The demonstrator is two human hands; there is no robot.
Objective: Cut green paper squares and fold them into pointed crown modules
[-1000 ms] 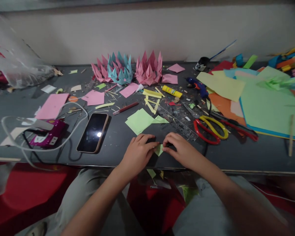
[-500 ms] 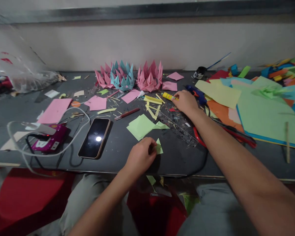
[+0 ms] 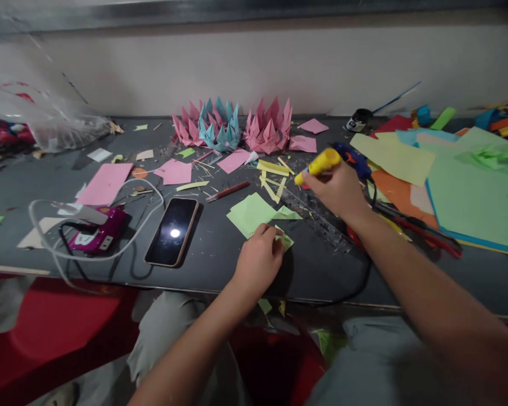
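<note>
The left hand point(image 3: 258, 256) has its fingers curled nearly closed over a small green paper point(image 3: 286, 241) on the table point(image 3: 220, 270), holding its near side; the thumb's grip is hidden. That piece looks partly worked, its crease visible but its full shape covered. Ahead and to the right, the right hand point(image 3: 338, 189) is closed around a yellow glue stick point(image 3: 324, 162), raised tilted and apart from the green paper; whether its cap is off cannot be told, and no glue can be seen on the paper. Just beyond the left hand lie flat green squares point(image 3: 249, 214), apparently unfolded, with a folded green piece point(image 3: 288, 213) touching their right side, which seems further along. Left of the left hand is a phone point(image 3: 172, 232); past it, a red pen point(image 3: 228, 192) and yellow strips point(image 3: 273, 168). A blue glue gun point(image 3: 351, 160) sits just behind the right hand. Farthest, against the wall, stand rings of pointed folded paper, pink point(image 3: 268, 132) and blue point(image 3: 220, 135), which look assembled; no such ring in green shows, so the green work seems at an early stage.
</note>
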